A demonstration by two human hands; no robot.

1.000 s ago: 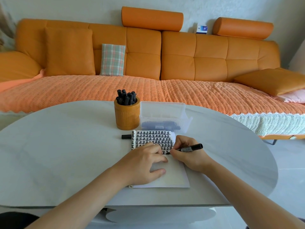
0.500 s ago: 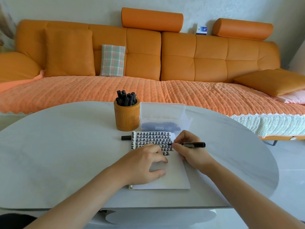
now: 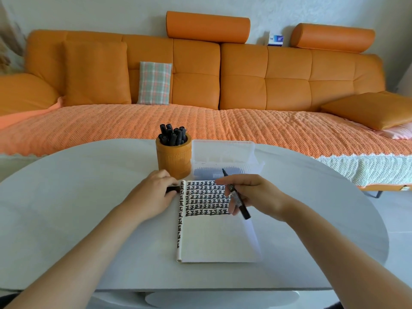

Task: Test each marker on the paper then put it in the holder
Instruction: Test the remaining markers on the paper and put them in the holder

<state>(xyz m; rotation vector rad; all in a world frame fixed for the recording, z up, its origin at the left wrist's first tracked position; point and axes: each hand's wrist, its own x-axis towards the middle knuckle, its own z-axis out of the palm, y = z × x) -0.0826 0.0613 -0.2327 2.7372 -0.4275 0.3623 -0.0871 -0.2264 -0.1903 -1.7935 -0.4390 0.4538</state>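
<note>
Head view: a marker (image 3: 237, 197) is pinched by the right hand (image 3: 258, 197) above the paper (image 3: 211, 239), its black marks unreadable; a cap (image 3: 172, 189) is gripped by the left hand (image 3: 153, 194), the holder (image 3: 174, 160) just beyond its fingers.

No print could be read: the paper (image 3: 214, 239) beneath the right grip (image 3: 256, 195) bore rows of one repeated black mark, and the label on the marker (image 3: 242, 208) in that grip was blurred.
</note>
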